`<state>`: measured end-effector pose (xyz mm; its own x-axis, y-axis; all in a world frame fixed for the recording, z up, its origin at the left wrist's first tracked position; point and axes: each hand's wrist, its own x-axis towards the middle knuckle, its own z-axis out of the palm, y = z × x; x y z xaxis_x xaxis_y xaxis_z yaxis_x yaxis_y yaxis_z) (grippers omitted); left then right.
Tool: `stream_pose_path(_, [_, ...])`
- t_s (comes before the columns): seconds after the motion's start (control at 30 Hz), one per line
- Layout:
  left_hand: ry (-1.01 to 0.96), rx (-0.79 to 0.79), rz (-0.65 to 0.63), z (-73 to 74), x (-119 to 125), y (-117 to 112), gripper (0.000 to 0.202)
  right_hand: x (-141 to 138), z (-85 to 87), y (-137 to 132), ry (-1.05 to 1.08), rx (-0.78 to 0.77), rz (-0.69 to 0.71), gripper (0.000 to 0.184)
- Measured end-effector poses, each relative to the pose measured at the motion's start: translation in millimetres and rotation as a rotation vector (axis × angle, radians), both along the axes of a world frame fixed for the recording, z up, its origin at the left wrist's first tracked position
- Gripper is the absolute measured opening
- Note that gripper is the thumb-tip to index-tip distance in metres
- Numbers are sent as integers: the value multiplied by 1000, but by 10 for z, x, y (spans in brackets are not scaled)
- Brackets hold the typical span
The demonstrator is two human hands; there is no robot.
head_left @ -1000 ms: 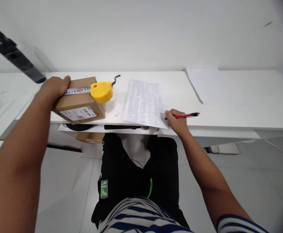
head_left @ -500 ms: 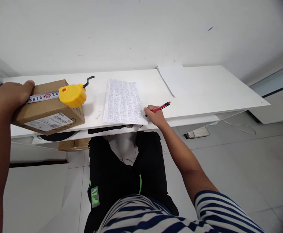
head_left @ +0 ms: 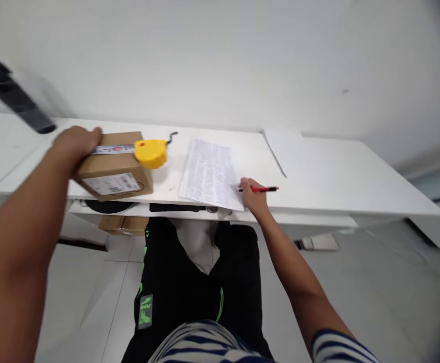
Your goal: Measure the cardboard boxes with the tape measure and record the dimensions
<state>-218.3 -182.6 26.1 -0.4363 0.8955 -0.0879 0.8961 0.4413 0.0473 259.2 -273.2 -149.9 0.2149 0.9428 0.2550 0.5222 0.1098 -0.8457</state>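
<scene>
Right hand (head_left: 254,196): Was curled closed around a pen (head_left: 265,189), just beside the right edge of a paper (head_left: 210,176) on the white desk (head_left: 329,189).
Pen: Ran crosswise through the grip, red with a black right end, tip toward the paper. Could not tell whether touching the sheet.
Paper: Lay to the right of the box (head_left: 112,162), covered in dense writing too blurred to read. Poked slightly past the desk's front edge at the near right corner.
Left hand (head_left: 76,143): Was partly curled over the box's left end and had hold of it, with thumb on top. Kept the other fingers mostly hidden, too much so to tell how firmly.
Box: Stood at the desk's front edge, brown cardboard, with a printed label (head_left: 112,184) on the near side.
Tape measure (head_left: 150,154): Sat yellow at the box's right top edge, with blade (head_left: 116,149) drawn across the top to the left hand.
Black stand (head_left: 15,98): Leaned at far left, beyond the left hand.
White sheets (head_left: 290,151): Lay farther right, near the wall (head_left: 204,60).
Cardboard (head_left: 125,225): Showed below the desk, left of the dark trousers (head_left: 197,267).
</scene>
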Motion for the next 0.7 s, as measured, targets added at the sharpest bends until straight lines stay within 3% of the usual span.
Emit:
stream_pose_path(0.13, [-67,84,25,-39,81,-143,72,-9,-22,145,-465,1,2,36])
stream_pose_path(0.2, [-102,135,36,-83,69,-163,70,-17,9,263,-659,-78,-31,45])
stream_pose_path(0.3, [-140,190,41,-141,46,-177,68,-85,134,414,-765,-152,-17,61])
stream_pose_path(0.4, [-155,194,31,-178,35,-164,68,-283,371,496,-759,102,78,66])
stream_pose_path(0.5, [-141,206,22,-201,22,-126,71,-676,695,547,-736,420,328,77])
stream_pose_path(0.6, [-142,225,22,-201,16,-122,75,-1203,994,604,-772,563,568,81])
stream_pose_path(0.7, [-171,321,-10,-169,42,-216,78,-1646,1158,622,-776,624,694,62])
